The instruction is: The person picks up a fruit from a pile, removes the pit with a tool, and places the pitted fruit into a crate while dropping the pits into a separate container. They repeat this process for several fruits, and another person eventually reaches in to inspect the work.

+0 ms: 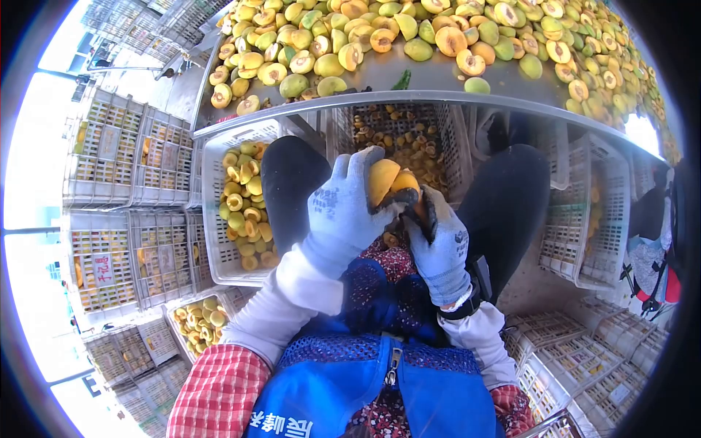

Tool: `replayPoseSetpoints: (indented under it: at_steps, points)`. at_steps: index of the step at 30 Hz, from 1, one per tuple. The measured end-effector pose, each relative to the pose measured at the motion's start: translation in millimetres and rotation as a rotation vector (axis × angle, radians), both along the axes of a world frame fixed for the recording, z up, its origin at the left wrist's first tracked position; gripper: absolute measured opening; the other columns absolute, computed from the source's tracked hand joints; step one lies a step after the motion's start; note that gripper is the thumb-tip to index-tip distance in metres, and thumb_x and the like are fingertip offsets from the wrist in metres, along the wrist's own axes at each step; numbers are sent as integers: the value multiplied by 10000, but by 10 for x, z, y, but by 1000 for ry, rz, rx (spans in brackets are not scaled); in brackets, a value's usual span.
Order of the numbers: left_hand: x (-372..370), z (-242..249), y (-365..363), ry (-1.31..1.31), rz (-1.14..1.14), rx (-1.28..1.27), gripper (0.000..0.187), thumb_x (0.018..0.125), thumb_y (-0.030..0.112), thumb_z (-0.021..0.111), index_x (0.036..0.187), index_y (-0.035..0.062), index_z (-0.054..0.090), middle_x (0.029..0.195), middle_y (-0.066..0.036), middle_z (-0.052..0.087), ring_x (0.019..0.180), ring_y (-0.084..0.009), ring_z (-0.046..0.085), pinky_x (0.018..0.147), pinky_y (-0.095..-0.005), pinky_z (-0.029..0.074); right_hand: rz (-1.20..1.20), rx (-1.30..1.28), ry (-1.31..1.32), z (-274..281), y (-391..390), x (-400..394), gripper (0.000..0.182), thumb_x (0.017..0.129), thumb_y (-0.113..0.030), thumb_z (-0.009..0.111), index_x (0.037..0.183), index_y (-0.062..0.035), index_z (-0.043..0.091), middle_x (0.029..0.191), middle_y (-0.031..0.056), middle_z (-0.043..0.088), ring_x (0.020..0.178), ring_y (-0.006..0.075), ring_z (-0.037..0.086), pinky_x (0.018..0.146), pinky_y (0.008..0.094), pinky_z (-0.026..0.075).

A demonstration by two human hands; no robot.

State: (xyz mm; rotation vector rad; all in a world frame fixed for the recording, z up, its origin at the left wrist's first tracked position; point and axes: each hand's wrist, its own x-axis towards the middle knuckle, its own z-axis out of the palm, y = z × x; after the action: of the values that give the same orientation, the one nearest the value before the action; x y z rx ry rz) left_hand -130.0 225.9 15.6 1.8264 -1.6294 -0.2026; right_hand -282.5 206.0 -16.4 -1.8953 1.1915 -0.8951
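Note:
My left hand (347, 201), in a pale grey-blue glove with dark, stained fingertips, is closed around a yellow apricot half (382, 181). Close against it is a second orange-yellow piece of apricot (406, 179), between the two hands. My right hand (442, 244), gloved the same way, has its fingers curled around the near right side of this fruit. Dark thumbs cover part of the fruit, so I cannot make out whether a small tool is there too. Both hands are together above my lap, in front of the metal table edge.
A metal table (409, 96) carries a heap of apricots (321, 44), many halved. Below it stands a crate of dark pieces (458, 146). On the left is a white crate (212, 190) of halves, beside stacked crates (98, 241). More crates (588, 365) stand at right.

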Motion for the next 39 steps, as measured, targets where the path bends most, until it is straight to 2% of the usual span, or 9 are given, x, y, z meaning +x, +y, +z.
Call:
replayPoseSetpoints:
  at_steps: [5, 7, 9, 10, 24, 29, 31, 35, 39]
  points:
    - [48, -238, -95, 28, 63, 135, 465, 714, 329, 740, 1078, 98, 566, 977, -115, 604, 826, -303, 624, 698, -356, 507, 26, -19, 181, -118, -26, -34, 370, 749, -56, 653, 1104, -14, 557, 952, 207, 624, 900, 376, 614, 764, 363, 494]
    - [93, -319, -91, 178, 52, 132, 406, 777, 309, 709, 1073, 65, 577, 963, -93, 625, 816, -233, 633, 726, -307, 495, -51, -126, 47, -137, -129, -74, 275, 795, -131, 618, 1055, -70, 554, 870, 113, 623, 792, 301, 623, 670, 356, 496]
    - [91, -281, -80, 962, 37, 129, 345, 848, 274, 657, 1074, 24, 583, 958, -64, 631, 838, -139, 593, 761, -262, 468, -8, -121, -18, -121, -156, -121, 297, 794, -133, 632, 1069, -55, 550, 876, 120, 625, 793, 302, 626, 678, 359, 500]
    - [71, -225, -69, 1057, 38, 104, 306, 893, 235, 608, 1075, -11, 585, 942, -56, 622, 863, -100, 542, 776, -243, 448, -10, -119, -20, -70, -138, -121, 297, 794, -133, 632, 1069, -55, 550, 876, 120, 625, 793, 302, 626, 678, 359, 500]
    - [-20, -45, 49, 979, 65, -22, 272, 864, 156, 612, 1066, -24, 589, 929, -85, 640, 862, -125, 585, 792, -256, 460, 84, -209, 82, 72, -3, -131, 422, 763, -192, 668, 1128, -26, 535, 836, 134, 608, 667, 305, 626, 570, 362, 500]
    - [22, -185, 87, 578, 29, -60, 259, 847, 106, 607, 1065, -32, 586, 919, -93, 641, 851, -127, 589, 769, -261, 468, 96, -114, 279, 37, -34, -120, 419, 749, -143, 666, 1134, -25, 548, 901, 171, 616, 766, 336, 628, 654, 383, 503]
    - [-38, -76, 129, 916, 38, -30, 258, 849, 101, 597, 1068, -35, 583, 912, -90, 636, 839, -128, 587, 763, -260, 468, 101, -66, 576, -216, -104, -123, 368, 785, -246, 631, 1109, -92, 546, 814, 111, 569, 703, 281, 618, 589, 361, 493]
    - [-5, -2, 104, 923, 56, -34, 258, 877, 143, 578, 1070, -28, 583, 928, -73, 620, 849, -121, 569, 782, -246, 451, -54, -152, 250, -83, -114, -160, 349, 781, -207, 625, 1101, -92, 545, 854, 118, 589, 718, 301, 619, 612, 379, 497]
    - [77, -26, 81, 1104, 101, 30, 255, 898, 178, 579, 1059, -20, 589, 939, -61, 612, 873, -114, 559, 792, -240, 439, 101, -114, 124, 127, -9, -115, 403, 752, -146, 670, 1118, -20, 560, 969, 175, 624, 833, 355, 627, 708, 368, 508]
